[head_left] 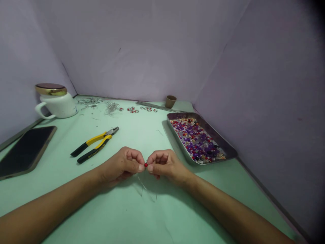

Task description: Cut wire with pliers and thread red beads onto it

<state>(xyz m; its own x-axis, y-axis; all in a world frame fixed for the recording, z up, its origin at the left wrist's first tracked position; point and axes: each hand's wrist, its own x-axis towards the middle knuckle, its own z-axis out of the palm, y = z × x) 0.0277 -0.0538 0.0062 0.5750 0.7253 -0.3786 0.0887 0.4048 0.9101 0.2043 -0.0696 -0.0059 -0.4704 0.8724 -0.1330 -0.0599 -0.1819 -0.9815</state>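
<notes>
A small red bead (146,165) on thin wire shows between my two hands at the middle of the view. My left hand (129,163) is pinched at the bead's left side, thumb against forefinger. On its right side my right hand (164,164) pinches in the same way, fingers curled. The fingertips hide most of the wire. Below the hands, thin pale wire ends (142,183) hang or lie over the green tabletop (127,217).
Yellow-black pliers (95,145) lie left of my hands, with a phone (26,150) and lidded white mug (59,105) beyond. A metal tray (182,149) of beads stands right. Wire pieces (111,107), beaded rings (132,109) and a brown cup (170,101) are at the back.
</notes>
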